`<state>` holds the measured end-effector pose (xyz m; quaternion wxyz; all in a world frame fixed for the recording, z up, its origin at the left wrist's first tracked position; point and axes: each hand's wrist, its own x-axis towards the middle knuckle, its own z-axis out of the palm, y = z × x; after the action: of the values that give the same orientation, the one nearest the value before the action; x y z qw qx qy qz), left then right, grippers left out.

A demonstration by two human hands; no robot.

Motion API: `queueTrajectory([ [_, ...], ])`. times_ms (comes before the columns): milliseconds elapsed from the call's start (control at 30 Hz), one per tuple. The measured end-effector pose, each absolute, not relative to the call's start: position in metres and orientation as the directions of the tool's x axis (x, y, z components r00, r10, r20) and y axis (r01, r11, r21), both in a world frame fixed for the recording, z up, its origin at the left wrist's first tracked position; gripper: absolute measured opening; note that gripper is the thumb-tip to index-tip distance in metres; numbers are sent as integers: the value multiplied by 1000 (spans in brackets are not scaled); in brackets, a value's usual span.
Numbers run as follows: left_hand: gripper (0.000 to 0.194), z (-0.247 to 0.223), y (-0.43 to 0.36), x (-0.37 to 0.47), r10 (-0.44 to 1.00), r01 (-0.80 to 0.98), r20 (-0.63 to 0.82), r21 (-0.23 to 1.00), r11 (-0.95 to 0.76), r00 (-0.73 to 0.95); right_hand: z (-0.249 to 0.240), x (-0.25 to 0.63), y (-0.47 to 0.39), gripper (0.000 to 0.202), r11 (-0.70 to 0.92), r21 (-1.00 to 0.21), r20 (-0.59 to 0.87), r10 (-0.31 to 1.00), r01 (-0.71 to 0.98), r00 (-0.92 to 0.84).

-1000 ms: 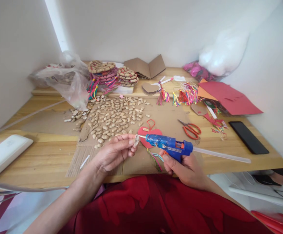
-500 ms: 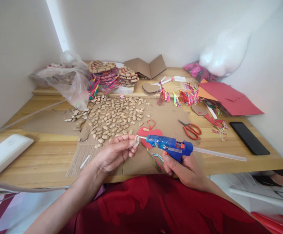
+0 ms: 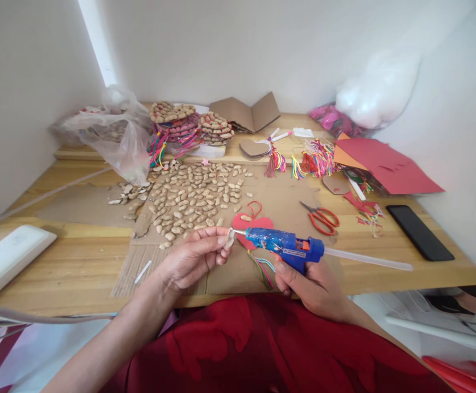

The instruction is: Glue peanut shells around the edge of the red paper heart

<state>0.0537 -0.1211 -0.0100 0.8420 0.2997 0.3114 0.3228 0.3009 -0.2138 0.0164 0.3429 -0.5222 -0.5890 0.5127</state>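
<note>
Pinched between the fingertips of my left hand [image 3: 199, 254] is a peanut shell [image 3: 230, 238], its pale side facing right. My right hand [image 3: 309, 286] grips a blue hot glue gun [image 3: 283, 244] by its handle, and the metal nozzle points left, right at the shell. A clear glue stick [image 3: 369, 258] sticks out of the gun's back. Beneath the gun lies a red heart [image 3: 262, 222], partly covered, with one peanut on it, a red cord loop at the top and a coloured tassel [image 3: 262, 267] below.
Many peanut shells [image 3: 197, 196] spread over the cardboard [image 3: 291, 191]. Orange-handled scissors [image 3: 322, 217] and a black phone [image 3: 420, 232] lie to the right. Peanut-covered pieces [image 3: 215, 129], tassels [image 3: 317, 158] and red paper [image 3: 389, 164] are farther back. A white power strip [image 3: 15, 262] sits left.
Both hands hold almost the same position, with the nozzle still at the peanut shell. The glue stick's outer end has shifted very slightly left, toward the gun.
</note>
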Motion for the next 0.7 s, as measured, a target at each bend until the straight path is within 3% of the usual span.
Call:
queueTrajectory([
  [300,34,-9,-121,54,732,-345,-344,712,612,588,20,302,-213,50,-73,-949,-142,967,306,-210],
  [700,35,-9,-121,54,725,-331,-314,731,597,613,10,303,-214,41,-84,-969,-135,968,233,-213],
])
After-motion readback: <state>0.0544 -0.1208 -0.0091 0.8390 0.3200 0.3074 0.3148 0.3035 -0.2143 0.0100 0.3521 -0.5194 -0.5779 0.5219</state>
